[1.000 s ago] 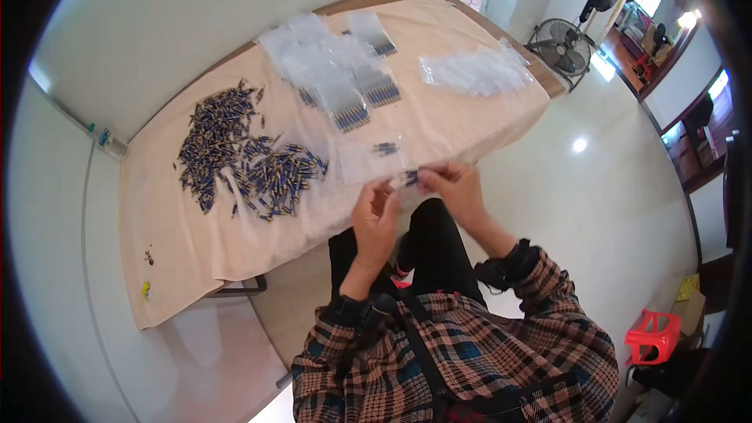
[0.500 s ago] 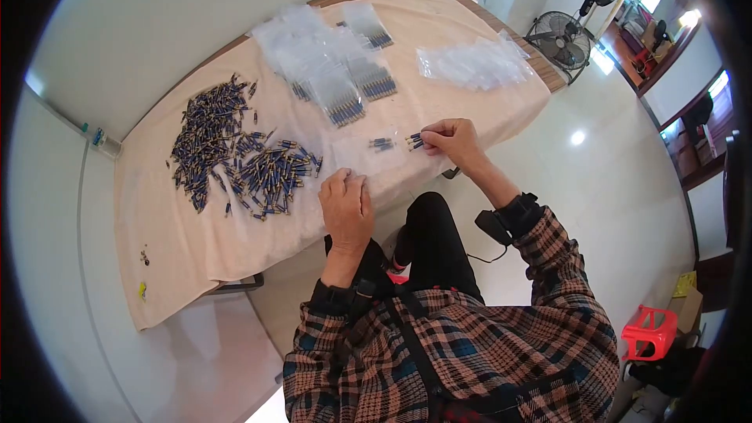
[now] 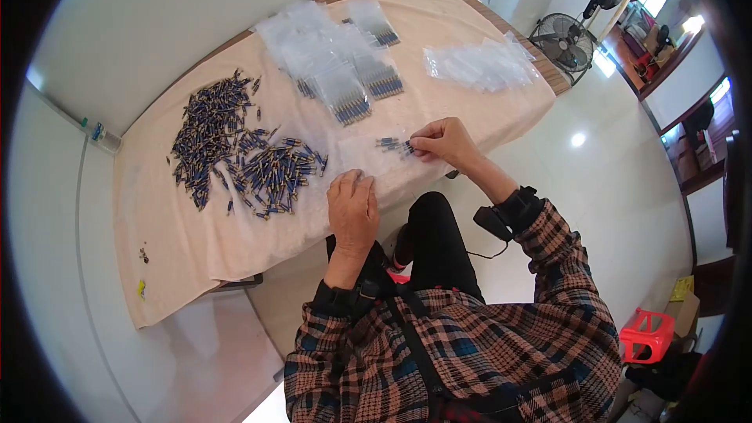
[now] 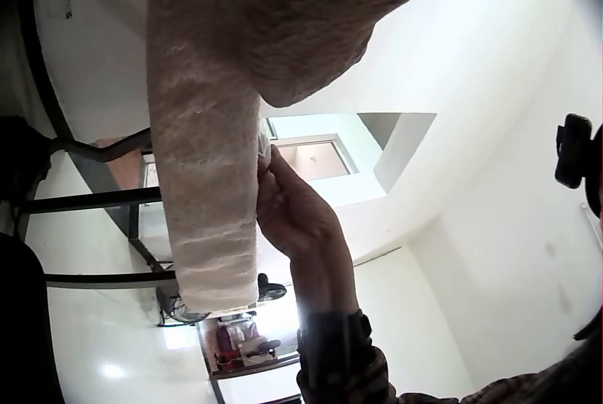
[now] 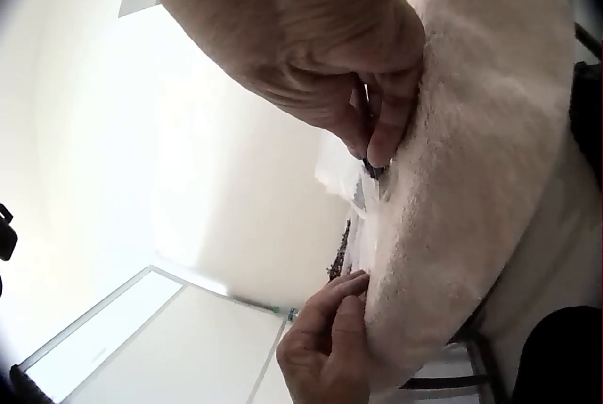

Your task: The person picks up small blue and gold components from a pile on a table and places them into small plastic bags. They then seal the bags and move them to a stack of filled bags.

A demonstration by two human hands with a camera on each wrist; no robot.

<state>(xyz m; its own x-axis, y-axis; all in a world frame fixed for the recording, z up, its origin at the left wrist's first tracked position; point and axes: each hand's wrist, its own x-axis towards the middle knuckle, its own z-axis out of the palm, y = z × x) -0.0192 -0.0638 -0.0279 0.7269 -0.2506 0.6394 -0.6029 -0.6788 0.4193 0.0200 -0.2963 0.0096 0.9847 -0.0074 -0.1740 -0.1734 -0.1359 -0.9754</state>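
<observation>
In the head view my right hand [image 3: 443, 142] pinches a few small blue and brass pieces [image 3: 407, 148] at the cloth, close beside a small group of similar pieces [image 3: 387, 142]. A clear bag [image 3: 356, 149] lies flat under them. My left hand [image 3: 352, 211] rests on the cloth's front edge, fingers relaxed. Left of it is a heap of loose blue and brass pieces [image 3: 282, 175]. The right wrist view shows the right hand's fingertips [image 5: 379, 154] closed on a dark piece [image 5: 375, 170], with the left hand [image 5: 325, 343] at the table's edge.
A larger heap of pieces [image 3: 207, 129] lies at the left of the cloth [image 3: 180, 254]. Filled clear bags [image 3: 313, 47] are piled at the back, and flat bags [image 3: 482, 66] lie at the right. A fan [image 3: 562, 43] and a red stool [image 3: 648, 337] stand on the floor.
The hands, together a second ago, have parted; my left hand came down onto the cloth's edge. My right hand carried its pieces to the table, then moved slightly left toward the small group.
</observation>
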